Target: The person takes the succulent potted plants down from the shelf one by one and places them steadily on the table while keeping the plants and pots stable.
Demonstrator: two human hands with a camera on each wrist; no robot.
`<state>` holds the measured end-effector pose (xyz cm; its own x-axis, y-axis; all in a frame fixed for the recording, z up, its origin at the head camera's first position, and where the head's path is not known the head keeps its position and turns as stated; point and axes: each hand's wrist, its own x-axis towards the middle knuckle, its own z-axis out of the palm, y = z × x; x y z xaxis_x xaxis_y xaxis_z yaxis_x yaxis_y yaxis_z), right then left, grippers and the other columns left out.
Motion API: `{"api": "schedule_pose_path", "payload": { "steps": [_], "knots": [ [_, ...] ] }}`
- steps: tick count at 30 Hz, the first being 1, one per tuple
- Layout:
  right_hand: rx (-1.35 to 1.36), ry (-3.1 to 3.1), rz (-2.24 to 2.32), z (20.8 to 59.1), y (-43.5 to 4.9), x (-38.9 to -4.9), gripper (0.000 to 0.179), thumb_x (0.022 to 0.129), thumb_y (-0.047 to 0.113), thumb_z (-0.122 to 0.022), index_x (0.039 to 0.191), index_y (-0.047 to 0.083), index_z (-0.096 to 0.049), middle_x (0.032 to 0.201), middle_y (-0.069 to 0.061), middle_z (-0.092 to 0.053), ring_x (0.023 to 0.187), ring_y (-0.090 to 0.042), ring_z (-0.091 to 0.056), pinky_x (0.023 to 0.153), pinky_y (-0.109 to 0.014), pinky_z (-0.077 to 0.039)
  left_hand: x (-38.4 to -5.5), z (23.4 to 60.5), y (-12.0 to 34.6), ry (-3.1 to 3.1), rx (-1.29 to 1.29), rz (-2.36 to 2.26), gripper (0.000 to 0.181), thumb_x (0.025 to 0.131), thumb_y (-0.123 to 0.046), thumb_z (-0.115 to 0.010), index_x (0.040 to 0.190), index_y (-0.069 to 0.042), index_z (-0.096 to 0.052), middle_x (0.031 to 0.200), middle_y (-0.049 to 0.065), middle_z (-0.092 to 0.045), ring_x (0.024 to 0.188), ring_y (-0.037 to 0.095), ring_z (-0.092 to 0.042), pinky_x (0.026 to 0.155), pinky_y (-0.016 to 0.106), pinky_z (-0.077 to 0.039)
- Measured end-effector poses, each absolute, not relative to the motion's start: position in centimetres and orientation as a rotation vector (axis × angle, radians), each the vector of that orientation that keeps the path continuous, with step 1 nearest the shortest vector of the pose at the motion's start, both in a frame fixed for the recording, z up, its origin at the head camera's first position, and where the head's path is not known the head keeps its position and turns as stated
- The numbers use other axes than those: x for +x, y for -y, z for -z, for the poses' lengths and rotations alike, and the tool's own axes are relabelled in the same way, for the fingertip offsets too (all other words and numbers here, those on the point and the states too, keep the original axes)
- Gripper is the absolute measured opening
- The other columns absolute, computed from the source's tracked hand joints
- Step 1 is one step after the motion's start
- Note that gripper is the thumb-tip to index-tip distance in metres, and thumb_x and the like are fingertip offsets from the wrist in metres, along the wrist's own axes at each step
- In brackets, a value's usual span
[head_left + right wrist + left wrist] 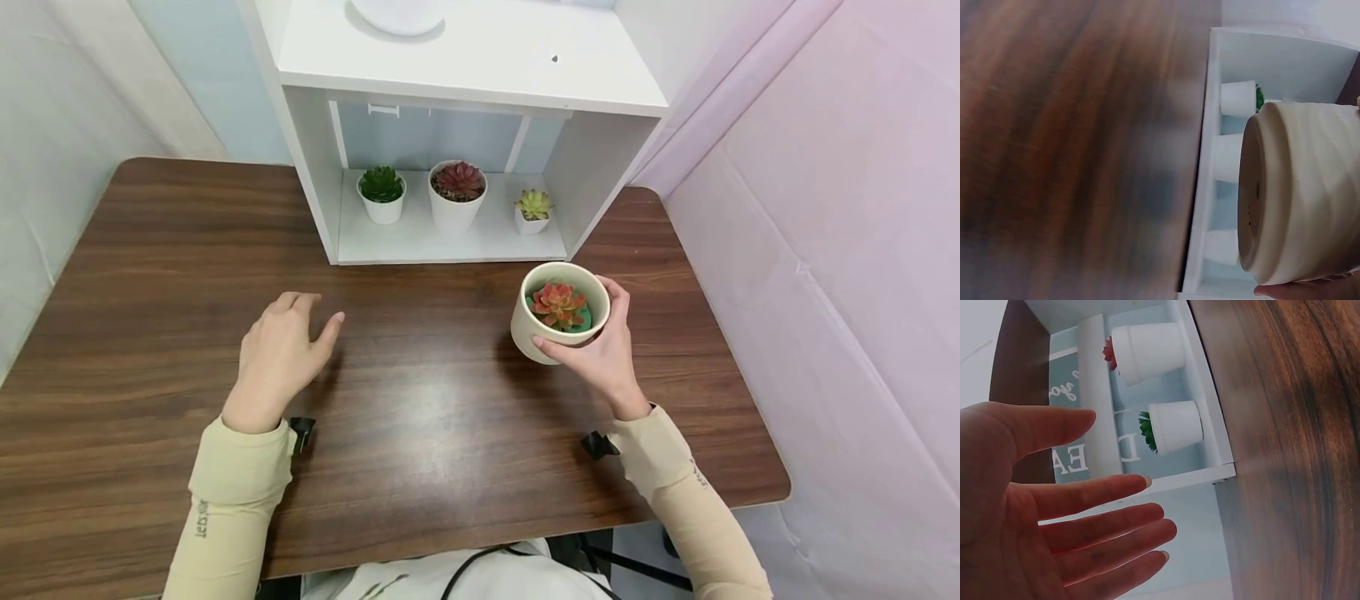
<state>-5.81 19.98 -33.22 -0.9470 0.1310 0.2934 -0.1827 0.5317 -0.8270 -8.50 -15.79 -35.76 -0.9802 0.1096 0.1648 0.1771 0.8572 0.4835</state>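
A cream flower pot with a red-and-green succulent in it is gripped by my right hand, thumb at the near side and fingers round the right side. In the right wrist view the pot is lifted off the table, its underside showing. My left hand hovers over the table on the left, fingers extended and thumb apart, holding nothing. The left wrist view shows that palm facing the shelf.
A white shelf unit stands at the table's back. On its lower board sit a green succulent pot, a larger dark-red succulent pot and a small yellow-green one. A round white object is on the upper board. The brown table lies in front.
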Motion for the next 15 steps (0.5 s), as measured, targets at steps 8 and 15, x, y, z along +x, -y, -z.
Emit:
{"api": "schedule_pose_path", "payload": {
  "steps": [8, 15],
  "knots": [
    [-0.007, 2.507, -1.408, 34.3, -20.3, -5.4, 0.097, 0.059, -0.001, -0.087, 0.134, -0.005, -0.027, 0.133, -0.019, -0.047, 0.120, -0.027, -0.049, 0.101, -0.032, -0.038, -8.6, 35.8, 15.8, 2.906, -0.230, 0.780, 0.047, 0.095, -0.029, -0.055, 0.121, 0.010, -0.058, 0.124, 0.029, -0.055, 0.108, 0.048, -0.056, 0.079, 0.061, -0.047],
    [-0.089, 2.561, -1.409, 37.7, -22.0, -6.1, 0.103, 0.059, 0.009, -0.091, 0.138, 0.006, -0.026, 0.135, -0.009, -0.049, 0.120, -0.020, -0.050, 0.101, -0.034, -0.037, -8.6, 36.0, 15.7, 2.907, -0.236, 0.785, 0.047, 0.095, -0.029, -0.056, 0.121, 0.010, -0.058, 0.123, 0.029, -0.056, 0.106, 0.048, -0.056, 0.077, 0.061, -0.047]
  ]
}}
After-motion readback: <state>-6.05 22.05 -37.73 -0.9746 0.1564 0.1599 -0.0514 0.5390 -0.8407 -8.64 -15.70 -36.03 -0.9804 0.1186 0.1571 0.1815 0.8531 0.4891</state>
